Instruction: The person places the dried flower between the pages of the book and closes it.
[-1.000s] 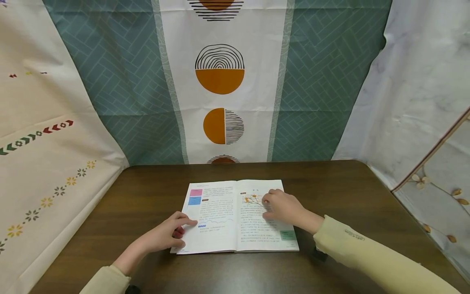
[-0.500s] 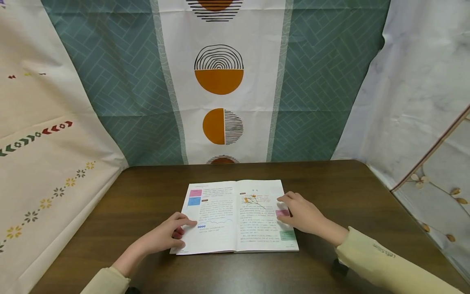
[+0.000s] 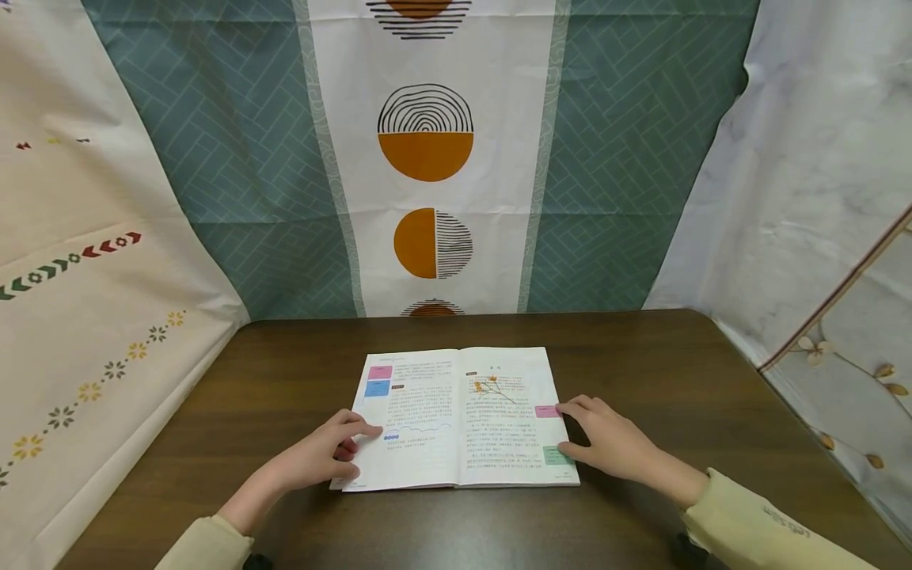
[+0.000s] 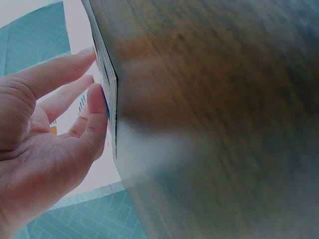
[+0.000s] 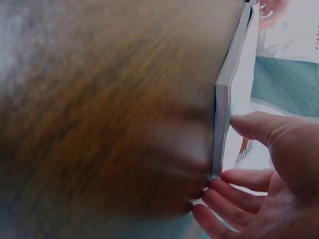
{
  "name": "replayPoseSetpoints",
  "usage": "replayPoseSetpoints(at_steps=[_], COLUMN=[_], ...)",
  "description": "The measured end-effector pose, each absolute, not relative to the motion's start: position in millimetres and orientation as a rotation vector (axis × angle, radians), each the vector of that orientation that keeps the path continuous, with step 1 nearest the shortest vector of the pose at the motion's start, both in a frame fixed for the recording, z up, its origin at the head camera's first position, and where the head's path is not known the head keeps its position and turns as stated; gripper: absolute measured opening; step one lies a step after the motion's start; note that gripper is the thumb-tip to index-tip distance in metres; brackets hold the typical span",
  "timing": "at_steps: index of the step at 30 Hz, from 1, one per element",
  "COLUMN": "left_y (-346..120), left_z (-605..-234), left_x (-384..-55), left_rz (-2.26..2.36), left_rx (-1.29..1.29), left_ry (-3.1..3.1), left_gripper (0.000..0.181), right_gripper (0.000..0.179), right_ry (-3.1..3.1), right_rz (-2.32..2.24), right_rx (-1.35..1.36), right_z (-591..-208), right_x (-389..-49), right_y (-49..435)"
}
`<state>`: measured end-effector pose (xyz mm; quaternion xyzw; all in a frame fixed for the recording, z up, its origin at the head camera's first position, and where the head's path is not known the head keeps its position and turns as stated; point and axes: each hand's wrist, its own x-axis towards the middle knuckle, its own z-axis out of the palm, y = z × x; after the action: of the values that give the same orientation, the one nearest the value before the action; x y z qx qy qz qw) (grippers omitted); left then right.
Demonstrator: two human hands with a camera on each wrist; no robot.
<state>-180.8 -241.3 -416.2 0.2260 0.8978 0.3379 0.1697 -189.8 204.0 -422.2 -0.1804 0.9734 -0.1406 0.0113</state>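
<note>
An open book [image 3: 427,467] lies on the dark wooden table, its pages printed with text and coloured boxes. Across the upper part of the right page lies a thin sprig with small orange blossoms [image 3: 492,386]. My left hand [image 3: 317,451] rests at the book's lower left, index fingertip on the page and thumb by the corner. At the right edge, my right hand [image 3: 616,443] touches the page with index finger and thumb, spread apart. The right wrist view shows that thumb [image 5: 254,124] on the page and the other fingers along the book's side.
The brown table [image 3: 641,356] extends around the book on all sides. Behind it hangs a green and white patterned cloth [image 3: 613,158]. A cream cloth [image 3: 107,317] drapes at the left, and a pale marbled one [image 3: 819,198] at the right.
My right hand has drawn back from the sprig's stem to the right edge of the book, leaving the sprig on the page. The left hand has stayed in place.
</note>
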Motion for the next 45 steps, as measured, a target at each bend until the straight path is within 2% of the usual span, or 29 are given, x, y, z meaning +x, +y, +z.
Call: replayPoseSetpoints(at_steps=[32,38,41,45], left_y=[-241,-239,-237,-237], left_z=[-417,-416,-416,-418], left_x=[-181,-177,-175,-174], left_rz=[0.932,0.827,0.821,0.875], left_rx=[0.654,0.567,0.492,0.388], left_ry=[2.59,2.72,2.769,2.777], left_gripper=[0.057,0.054,0.059,0.08], right_gripper=[0.066,0.071,0.074,0.08], right_ry=[2.999,2.989,2.973,2.941], right_rz=[-0.656,-0.646,-0.666,-0.69], right_rx=[-0.683,-0.76,-0.827,-0.902], right_z=[-438,-440,-442,-442], right_x=[-174,-172,-171,-169], right_y=[219,226,230,235])
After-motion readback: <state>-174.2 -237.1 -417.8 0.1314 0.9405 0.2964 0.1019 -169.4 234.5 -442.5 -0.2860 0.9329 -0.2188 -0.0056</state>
